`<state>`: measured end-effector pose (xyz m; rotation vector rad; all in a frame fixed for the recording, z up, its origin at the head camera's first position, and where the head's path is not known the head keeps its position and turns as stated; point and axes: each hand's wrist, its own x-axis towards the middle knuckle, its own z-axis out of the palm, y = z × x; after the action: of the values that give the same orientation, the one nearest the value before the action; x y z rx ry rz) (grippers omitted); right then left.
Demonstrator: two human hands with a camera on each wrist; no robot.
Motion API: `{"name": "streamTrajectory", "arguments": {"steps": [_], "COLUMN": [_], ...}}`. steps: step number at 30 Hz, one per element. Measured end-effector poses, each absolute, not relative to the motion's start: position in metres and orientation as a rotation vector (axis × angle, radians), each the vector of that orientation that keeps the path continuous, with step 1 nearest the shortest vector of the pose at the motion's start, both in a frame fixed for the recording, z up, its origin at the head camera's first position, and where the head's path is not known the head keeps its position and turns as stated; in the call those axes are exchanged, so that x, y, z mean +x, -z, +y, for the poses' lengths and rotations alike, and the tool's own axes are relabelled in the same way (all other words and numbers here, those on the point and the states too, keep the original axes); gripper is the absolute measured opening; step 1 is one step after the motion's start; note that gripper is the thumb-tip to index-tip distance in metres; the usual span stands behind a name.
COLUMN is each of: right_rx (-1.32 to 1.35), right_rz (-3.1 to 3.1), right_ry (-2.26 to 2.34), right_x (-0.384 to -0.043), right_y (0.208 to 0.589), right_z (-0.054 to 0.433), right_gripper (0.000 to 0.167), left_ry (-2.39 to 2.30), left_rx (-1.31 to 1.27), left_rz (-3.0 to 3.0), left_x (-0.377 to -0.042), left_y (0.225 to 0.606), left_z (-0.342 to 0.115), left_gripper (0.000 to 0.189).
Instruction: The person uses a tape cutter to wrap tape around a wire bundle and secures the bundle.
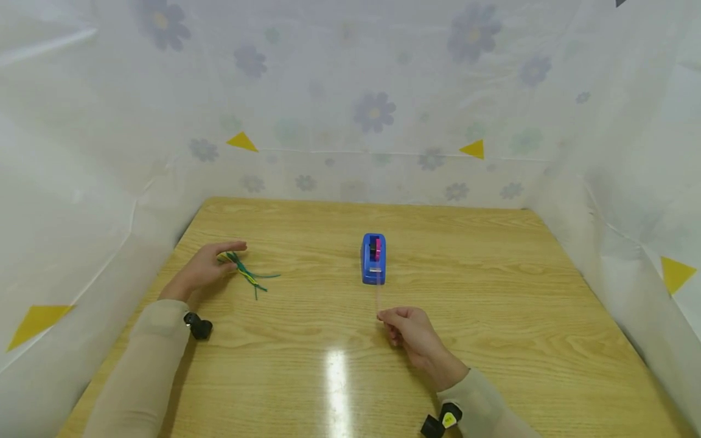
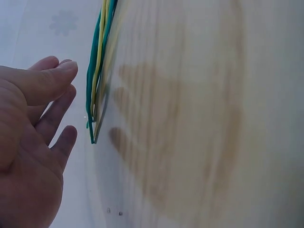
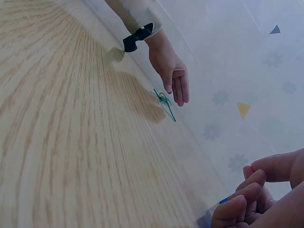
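Note:
A bundle of green and yellow cords (image 1: pixel 249 277) lies on the left part of the table, its loose ends spread to the right. My left hand (image 1: pixel 210 263) is beside it with extended fingers. In the left wrist view a gap shows between those fingers and the cords (image 2: pixel 99 71). My right hand (image 1: pixel 413 334) pinches the end of a strip of clear tape (image 1: pixel 378 299). That strip runs back to a blue tape dispenser (image 1: pixel 374 277) with a pink roll core. In the right wrist view, the right hand's curled fingers (image 3: pixel 235 209) mostly hide the dispenser.
The wood-grain table (image 1: pixel 285 377) has white flower-patterned sheeting (image 1: pixel 328 121) hanging behind it and along both sides. Yellow triangles (image 1: pixel 243 142) are stuck on the sheeting. Each wrist wears a small black camera mount (image 1: pixel 199 327).

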<state>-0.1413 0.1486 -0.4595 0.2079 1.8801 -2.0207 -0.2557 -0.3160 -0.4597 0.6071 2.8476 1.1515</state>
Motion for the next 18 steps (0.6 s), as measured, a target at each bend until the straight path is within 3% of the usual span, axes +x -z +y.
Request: {"name": "streamTrajectory", "arguments": {"steps": [18], "right_rx": [0.181], "right_rz": [1.858], "right_ry": [2.023], "right_x": [-0.1374], "right_y": [0.4584], "right_z": [0.1502], "right_gripper": [0.027], "left_ry": [-1.056], "left_rx": [0.552], "left_rz": [2.768], "left_x": [-0.2597], "left_y": [0.4587], "left_z": [-0.3230], "left_gripper": [0.048]}}
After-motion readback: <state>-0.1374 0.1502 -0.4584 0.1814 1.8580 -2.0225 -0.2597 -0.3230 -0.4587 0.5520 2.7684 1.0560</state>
